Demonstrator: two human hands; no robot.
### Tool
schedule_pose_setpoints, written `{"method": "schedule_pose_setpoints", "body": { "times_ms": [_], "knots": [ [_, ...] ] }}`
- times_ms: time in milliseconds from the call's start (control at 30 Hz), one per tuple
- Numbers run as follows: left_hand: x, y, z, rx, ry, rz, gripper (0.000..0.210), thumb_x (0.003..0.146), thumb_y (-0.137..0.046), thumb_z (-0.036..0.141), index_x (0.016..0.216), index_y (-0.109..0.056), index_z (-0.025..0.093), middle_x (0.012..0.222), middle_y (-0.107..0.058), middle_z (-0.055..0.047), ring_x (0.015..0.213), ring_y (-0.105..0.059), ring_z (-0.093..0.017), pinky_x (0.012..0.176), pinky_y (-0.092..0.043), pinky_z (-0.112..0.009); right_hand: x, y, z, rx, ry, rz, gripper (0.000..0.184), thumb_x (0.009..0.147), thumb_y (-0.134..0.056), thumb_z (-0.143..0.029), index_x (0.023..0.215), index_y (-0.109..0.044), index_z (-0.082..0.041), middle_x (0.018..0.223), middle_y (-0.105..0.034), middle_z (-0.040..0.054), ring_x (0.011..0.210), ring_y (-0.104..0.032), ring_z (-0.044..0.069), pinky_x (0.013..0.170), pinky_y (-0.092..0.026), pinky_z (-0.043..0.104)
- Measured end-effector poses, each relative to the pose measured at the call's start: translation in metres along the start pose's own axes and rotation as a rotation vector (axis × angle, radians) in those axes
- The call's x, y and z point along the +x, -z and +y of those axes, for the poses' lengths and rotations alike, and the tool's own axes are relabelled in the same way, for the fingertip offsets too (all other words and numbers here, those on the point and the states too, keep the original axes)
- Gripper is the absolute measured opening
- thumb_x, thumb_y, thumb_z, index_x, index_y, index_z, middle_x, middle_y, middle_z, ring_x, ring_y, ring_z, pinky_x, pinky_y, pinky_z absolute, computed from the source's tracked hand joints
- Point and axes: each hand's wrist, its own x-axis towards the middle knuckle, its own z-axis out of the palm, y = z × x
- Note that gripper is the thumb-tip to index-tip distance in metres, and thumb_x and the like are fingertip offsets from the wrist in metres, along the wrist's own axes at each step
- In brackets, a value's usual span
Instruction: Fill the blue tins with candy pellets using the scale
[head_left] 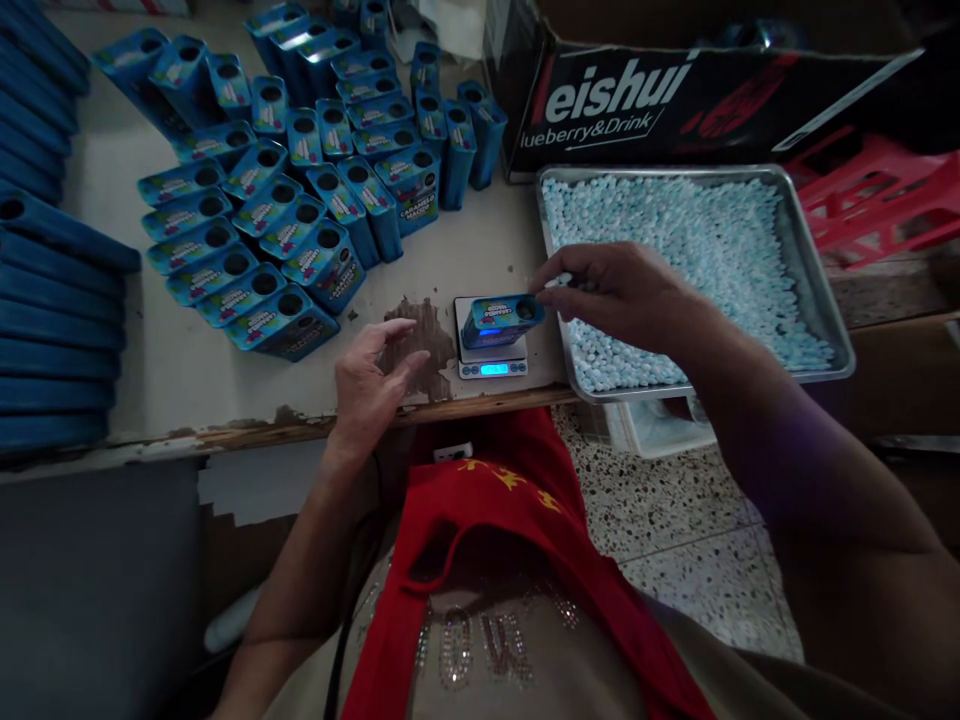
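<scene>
A small digital scale [493,357] with a lit blue display sits near the table's front edge. On it stands a blue candy tin [499,322] with a dark round hole in its top. My right hand [622,295] is closed around a few pale candies, its fingertips beside the tin's hole and above the tray's near left rim. A metal tray [846,345] full of small pale blue and white candies [690,230] lies under and beyond that hand. My left hand [373,375] rests at the table edge left of the scale, fingers apart and nothing in them.
Many similar blue tins [300,235] stand grouped at the back left, and stacked blue tins [56,330] line the far left. A black printed carton [675,100] stands behind the tray. A red plastic stool [877,195] is at the right.
</scene>
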Motion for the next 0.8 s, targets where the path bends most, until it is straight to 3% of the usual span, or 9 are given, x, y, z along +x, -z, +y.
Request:
{"method": "schedule_pose_setpoints", "body": {
  "times_ms": [333,500,633,700,800],
  "knots": [
    [0.001,0.006,-0.005,0.004,0.075,0.001,0.040,0.092,-0.089,0.029,0.131,-0.082,0.022,0.127,-0.085,-0.008,0.117,-0.081,-0.027,0.110,-0.067,-0.041,0.006,-0.003,-0.006,0.028,0.016,-0.035,0.010,0.097,-0.087,-0.035,0.100,-0.087,-0.026,0.071,-0.063,-0.0004,0.070,-0.059,0.019,0.071,-0.044,0.036],
    [0.002,0.007,-0.006,-0.003,0.066,0.016,0.040,0.092,-0.090,0.026,0.132,-0.083,0.022,0.126,-0.085,-0.008,0.115,-0.081,-0.026,0.109,-0.067,-0.040,0.015,-0.015,-0.003,0.454,-0.023,0.200,0.010,0.100,-0.079,-0.035,0.100,-0.083,-0.026,0.081,-0.066,0.0017,0.072,-0.056,0.018,0.067,-0.046,0.033],
    [0.002,0.006,-0.005,0.001,0.053,0.023,0.041,0.091,-0.092,0.023,0.131,-0.084,0.022,0.124,-0.084,-0.007,0.112,-0.081,-0.026,0.107,-0.067,-0.038,0.019,-0.047,-0.006,0.779,-0.020,0.343,0.010,0.095,-0.073,-0.027,0.100,-0.082,-0.028,0.093,-0.072,0.0031,0.075,-0.056,0.018,0.070,-0.053,0.033],
    [0.002,0.006,-0.005,0.011,0.075,0.017,0.040,0.090,-0.092,0.023,0.129,-0.084,0.023,0.124,-0.085,-0.007,0.112,-0.081,-0.026,0.106,-0.067,-0.038,0.017,-0.064,-0.007,0.772,0.017,0.404,0.011,0.097,-0.071,-0.026,0.098,-0.081,-0.028,0.092,-0.072,0.0032,0.081,-0.061,0.020,0.078,-0.058,0.035],
    [0.003,0.006,-0.004,0.015,0.103,0.009,0.040,0.090,-0.092,0.025,0.129,-0.084,0.023,0.124,-0.085,-0.007,0.113,-0.081,-0.026,0.104,-0.067,-0.037,0.013,-0.082,-0.005,0.579,0.119,0.485,0.018,0.109,-0.068,-0.036,0.096,-0.078,-0.029,0.100,-0.074,0.0050,0.098,-0.070,0.024,0.095,-0.062,0.042]
  ]
}}
